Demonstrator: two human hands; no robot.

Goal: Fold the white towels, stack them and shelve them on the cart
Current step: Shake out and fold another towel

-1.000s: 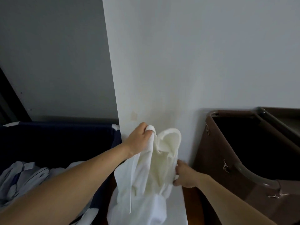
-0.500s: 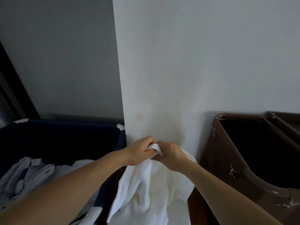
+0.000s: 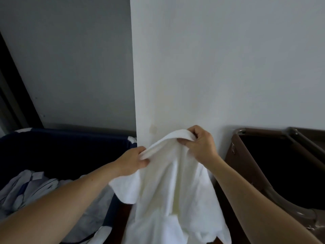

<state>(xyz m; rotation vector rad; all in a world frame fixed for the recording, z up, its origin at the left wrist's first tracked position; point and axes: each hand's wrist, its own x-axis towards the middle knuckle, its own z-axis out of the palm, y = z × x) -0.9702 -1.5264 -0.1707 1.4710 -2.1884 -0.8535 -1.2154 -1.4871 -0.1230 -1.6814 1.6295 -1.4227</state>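
Observation:
A white towel [image 3: 168, 194] hangs in front of me against a white wall corner. My left hand [image 3: 133, 161] grips its top edge on the left, fingers curled round the cloth. My right hand [image 3: 200, 145] pinches the same edge higher up and to the right, so a short stretch of hem arcs between the two hands. The rest of the towel drapes down in loose folds and runs out of the bottom of the view. No cart shelf with stacked towels is visible.
A dark blue laundry bin [image 3: 66, 148] stands at the left, holding white and blue-striped linen [image 3: 29, 189]. At the right is a brown cart bin [image 3: 246, 173] with a metal rail [image 3: 281, 199] and a dark hollow inside. A white wall corner [image 3: 135, 85] rises straight ahead.
My hands, together on one bunched spot half a second ago, have drawn apart along the towel's top edge. The right hand has risen and moved right, spreading the hem.

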